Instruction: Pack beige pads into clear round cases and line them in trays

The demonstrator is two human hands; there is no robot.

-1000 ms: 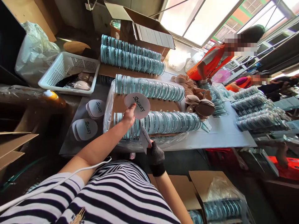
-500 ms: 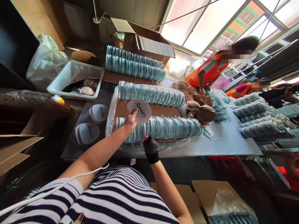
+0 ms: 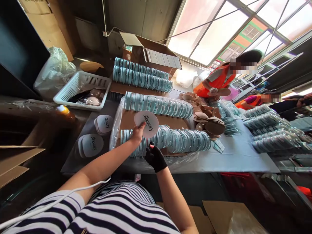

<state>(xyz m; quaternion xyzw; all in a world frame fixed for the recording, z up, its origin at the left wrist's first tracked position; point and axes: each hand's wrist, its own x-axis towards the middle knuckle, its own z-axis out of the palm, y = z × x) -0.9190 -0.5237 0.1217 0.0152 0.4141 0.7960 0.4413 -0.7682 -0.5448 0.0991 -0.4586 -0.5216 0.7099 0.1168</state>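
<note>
The gloved right hand (image 3: 155, 158) has risen to the disc row (image 3: 170, 138), fingers curled, while the left hand (image 3: 137, 135) pinches a white label (image 3: 146, 124).

White card (image 3: 146, 124) with black lettering; black glove (image 3: 155, 158); teal discs (image 3: 180, 139).

Bare cardboard strip (image 3: 170, 116) between disc rows (image 3: 158, 105)

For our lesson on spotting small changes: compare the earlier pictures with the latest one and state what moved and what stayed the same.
The gloved right hand rose from the table edge to the near row of round cases; the white card it held a second ago no longer shows. The left hand kept its grip on the round printed card. Rows, card stacks and basket stayed put.
</note>
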